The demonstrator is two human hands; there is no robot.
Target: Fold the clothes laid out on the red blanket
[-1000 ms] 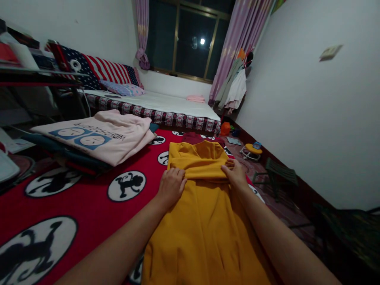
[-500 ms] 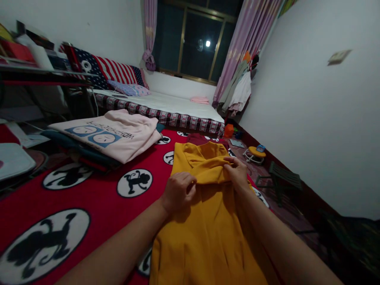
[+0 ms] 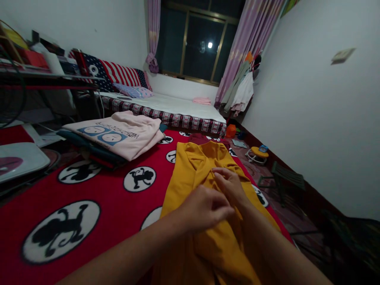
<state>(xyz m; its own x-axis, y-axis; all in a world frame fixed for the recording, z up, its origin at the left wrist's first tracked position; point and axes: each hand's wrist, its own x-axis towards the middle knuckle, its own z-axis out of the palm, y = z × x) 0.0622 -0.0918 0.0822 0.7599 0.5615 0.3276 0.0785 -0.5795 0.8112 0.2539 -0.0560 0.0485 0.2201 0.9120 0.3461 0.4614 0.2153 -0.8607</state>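
A mustard-yellow garment (image 3: 184,170) lies lengthwise in front of me, its cloth rumpled in the middle and its exact kind unclear. My left hand (image 3: 204,209) is over its middle, fingers curled and thumb a little apart, with no cloth visible in it. Just beyond, my right hand (image 3: 230,184) has thumb and fingers pinched at the cloth on the right half. Underneath is a red blanket (image 3: 118,221) with black figures in white circles. Part of a dark red cloth (image 3: 197,138) shows past the garment's far end.
A stack with a pale pink printed top (image 3: 130,134) uppermost sits to the left. Beyond are a bed (image 3: 175,105) and a cluttered desk (image 3: 74,77). On the right floor stand a yellow-topped stool (image 3: 257,152) and a dark folding stool (image 3: 286,176).
The fold held across the garment's upper part has dropped and opened out. My left hand has let go of its edge and moved right and nearer; my right hand has shifted slightly nearer and left.
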